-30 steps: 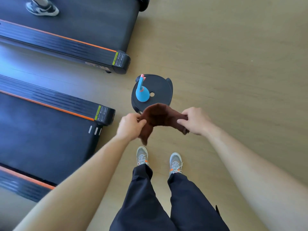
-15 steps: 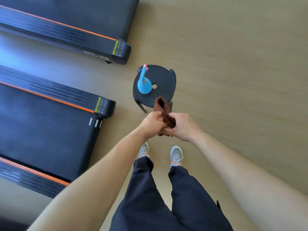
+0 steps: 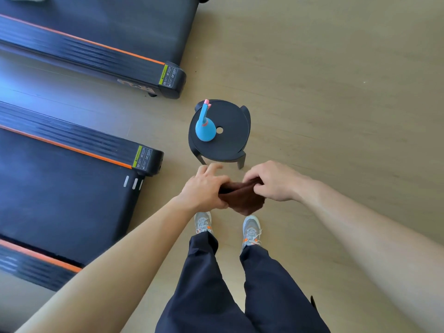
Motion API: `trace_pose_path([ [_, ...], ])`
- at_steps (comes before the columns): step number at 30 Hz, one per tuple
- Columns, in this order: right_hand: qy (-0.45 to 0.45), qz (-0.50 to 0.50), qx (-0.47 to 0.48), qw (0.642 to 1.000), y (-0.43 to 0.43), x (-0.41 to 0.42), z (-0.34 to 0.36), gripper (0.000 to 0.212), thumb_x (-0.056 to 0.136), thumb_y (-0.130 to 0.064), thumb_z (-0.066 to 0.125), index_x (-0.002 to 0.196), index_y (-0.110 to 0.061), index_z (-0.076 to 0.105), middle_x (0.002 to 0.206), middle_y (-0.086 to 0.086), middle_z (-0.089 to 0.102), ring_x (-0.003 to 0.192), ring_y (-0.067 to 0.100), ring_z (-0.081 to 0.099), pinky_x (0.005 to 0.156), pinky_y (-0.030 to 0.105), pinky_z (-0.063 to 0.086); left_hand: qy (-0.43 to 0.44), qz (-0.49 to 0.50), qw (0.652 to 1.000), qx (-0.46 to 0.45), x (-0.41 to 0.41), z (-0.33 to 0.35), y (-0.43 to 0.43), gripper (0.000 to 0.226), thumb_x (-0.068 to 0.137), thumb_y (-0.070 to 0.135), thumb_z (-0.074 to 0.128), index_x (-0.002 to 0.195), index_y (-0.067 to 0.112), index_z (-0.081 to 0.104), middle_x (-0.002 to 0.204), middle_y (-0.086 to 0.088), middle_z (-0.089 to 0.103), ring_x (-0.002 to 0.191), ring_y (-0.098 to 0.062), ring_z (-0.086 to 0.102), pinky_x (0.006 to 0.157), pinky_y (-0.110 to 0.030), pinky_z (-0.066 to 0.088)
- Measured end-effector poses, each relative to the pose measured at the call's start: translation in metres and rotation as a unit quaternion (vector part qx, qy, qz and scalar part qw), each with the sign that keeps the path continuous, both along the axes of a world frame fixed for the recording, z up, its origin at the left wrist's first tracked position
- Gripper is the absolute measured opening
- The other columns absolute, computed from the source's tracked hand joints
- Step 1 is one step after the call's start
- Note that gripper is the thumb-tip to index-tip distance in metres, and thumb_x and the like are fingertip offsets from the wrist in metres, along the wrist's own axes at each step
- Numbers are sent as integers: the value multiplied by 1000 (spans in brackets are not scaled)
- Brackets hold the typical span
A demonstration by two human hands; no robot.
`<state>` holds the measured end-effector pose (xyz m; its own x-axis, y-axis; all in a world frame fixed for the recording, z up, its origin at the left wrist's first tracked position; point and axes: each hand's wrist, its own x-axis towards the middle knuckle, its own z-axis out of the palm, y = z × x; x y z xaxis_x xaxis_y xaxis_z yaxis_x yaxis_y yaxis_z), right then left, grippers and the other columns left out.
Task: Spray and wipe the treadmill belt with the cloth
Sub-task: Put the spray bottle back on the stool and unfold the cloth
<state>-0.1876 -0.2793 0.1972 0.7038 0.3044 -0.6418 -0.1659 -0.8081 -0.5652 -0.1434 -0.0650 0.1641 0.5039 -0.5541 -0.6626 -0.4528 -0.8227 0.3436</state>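
Note:
A folded brown cloth (image 3: 245, 200) hangs between my hands above the floor, in front of my feet. My left hand (image 3: 206, 188) grips its left side with the thumb underneath. My right hand (image 3: 271, 181) pinches its upper right edge. A blue spray bottle (image 3: 204, 129) with a pink nozzle stands on a small round black stool (image 3: 230, 140) just beyond my hands. The near treadmill's black belt (image 3: 60, 198) lies to my left, edged by orange-striped side rails.
A second treadmill (image 3: 108, 32) lies parallel farther back at the upper left, with a shoe partly visible at its top edge. Bare wooden floor (image 3: 336, 92) stretches to the right. My own feet (image 3: 228, 224) stand just behind the stool.
The cloth went from spread wide, to bunched upright between my hands, to folded flat. My hands have moved slightly apart again and sit lower, nearer my feet.

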Motion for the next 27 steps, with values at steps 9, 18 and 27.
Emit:
trace_pose_path([
  [9, 30, -154, -72, 985, -22, 11, -82, 16, 99, -20, 49, 108, -30, 55, 101, 2, 66, 88, 24, 62, 77, 39, 52, 130, 419, 886, -150, 11, -52, 1, 19, 97, 31, 67, 114, 26, 59, 109, 6, 68, 97, -11, 64, 80, -26, 55],
  [18, 44, -417, 120, 900, -13, 51, -194, 49, 76, -19, 79, 117, -25, 53, 110, -4, 68, 102, 20, 67, 78, 34, 57, 184, 555, 787, -198, 52, -151, -33, 58, 99, 25, 65, 148, 33, 36, 132, 6, 56, 107, -13, 62, 87, -31, 59],
  [27, -88, -461, 25, 883, -18, 142, -249, 53, 89, -18, 68, 138, -22, 50, 116, -3, 66, 110, 21, 61, 85, 23, 42, 42, 488, 838, -241, 98, -205, -73, 80, 101, 17, 59, 165, 29, 12, 151, 0, 44, 136, -18, 49, 116, -42, 44],
])
